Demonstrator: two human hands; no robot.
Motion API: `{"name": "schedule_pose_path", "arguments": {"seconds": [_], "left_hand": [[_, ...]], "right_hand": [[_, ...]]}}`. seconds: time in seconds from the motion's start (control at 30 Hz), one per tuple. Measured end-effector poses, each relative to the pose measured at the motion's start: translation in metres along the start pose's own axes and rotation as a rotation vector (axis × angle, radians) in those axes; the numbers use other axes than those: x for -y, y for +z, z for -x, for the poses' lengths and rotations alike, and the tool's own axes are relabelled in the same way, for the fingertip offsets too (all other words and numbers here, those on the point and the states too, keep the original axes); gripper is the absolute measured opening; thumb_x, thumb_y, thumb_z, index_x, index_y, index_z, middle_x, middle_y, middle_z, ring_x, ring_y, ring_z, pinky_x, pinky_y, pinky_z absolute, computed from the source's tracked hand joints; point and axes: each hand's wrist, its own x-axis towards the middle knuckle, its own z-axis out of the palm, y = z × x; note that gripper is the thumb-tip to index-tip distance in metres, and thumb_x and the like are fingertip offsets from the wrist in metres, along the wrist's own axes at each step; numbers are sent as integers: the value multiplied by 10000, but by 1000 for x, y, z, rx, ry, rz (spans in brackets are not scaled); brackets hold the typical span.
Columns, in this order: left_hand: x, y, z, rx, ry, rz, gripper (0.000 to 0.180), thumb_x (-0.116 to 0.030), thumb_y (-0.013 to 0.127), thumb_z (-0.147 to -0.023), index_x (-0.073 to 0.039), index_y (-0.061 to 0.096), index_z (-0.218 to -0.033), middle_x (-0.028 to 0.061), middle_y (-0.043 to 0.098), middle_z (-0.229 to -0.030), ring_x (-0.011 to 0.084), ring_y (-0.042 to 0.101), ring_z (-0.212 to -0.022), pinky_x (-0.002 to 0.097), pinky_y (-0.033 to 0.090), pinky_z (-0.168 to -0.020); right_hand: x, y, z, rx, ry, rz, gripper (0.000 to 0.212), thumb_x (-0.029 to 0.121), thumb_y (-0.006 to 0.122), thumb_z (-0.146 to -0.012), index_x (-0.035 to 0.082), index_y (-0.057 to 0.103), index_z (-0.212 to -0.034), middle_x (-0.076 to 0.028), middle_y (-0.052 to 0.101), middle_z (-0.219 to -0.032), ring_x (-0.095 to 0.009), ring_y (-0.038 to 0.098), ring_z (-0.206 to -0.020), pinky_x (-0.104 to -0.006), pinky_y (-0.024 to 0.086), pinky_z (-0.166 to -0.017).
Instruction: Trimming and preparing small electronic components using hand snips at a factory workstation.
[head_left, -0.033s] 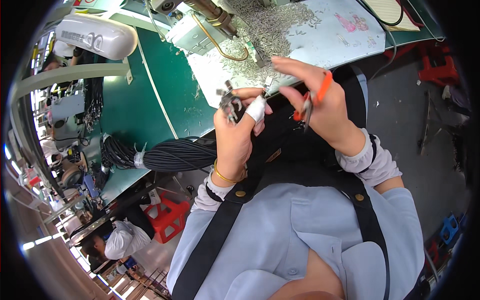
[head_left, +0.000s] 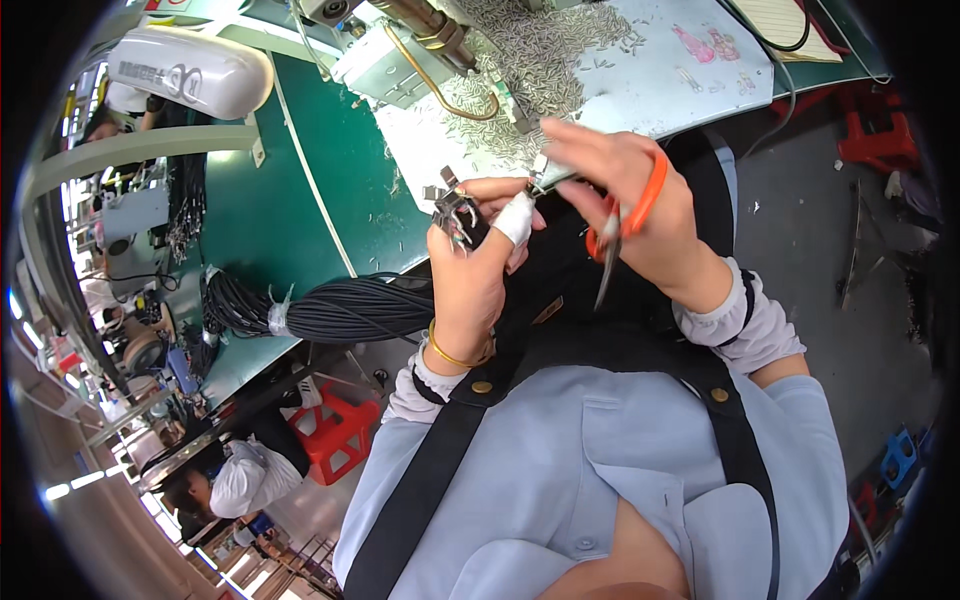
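Cable coil [head_left: 360, 312]: beside left hand [head_left: 472, 270] | metal-piece heap [head_left: 540, 62]: beyond | scissors [head_left: 656, 186]: on right hand [head_left: 660, 225]

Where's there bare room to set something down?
Green tabletop between the pale strip and dark hanging cables; white sheet beyond the right hand, between metal pins and pink pictures. Crowded: under the machine, and around the black cable bundle.
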Motion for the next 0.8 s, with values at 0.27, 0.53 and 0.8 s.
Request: {"name": "schedule_pose_path", "arguments": {"seconds": [0.27,0.53,0.8], "left_hand": [[6,9,4,-116,278,-194,233,76,579,-731,31,548,-958,46,582,-802,64,514,-672,181,418,-576],[6,8,6,-131,337,-428,204,75,595,-724,31,550,-919,37,583,-816,56,522,-706,162,405,-590],[-3,1,3,-133,3,-85,184,50,594,-735,26,551,-912,48,586,-825,69,532,-709,171,408,-613]], "right_hand": [[2,8,9,71,50,-128,199,-42,645,-679,-5,574,-861,-103,638,-918,-202,622,-762,-296,469,-745],[6,12,16,112,-75,135,112,-2,591,-765,-17,515,-846,-114,635,-873,-165,611,-765,-259,468,-710],[7,9,9,250,584,-597,71,43,494,-861,-26,485,-874,-155,592,-984,-124,556,-844,-235,442,-734]]}}
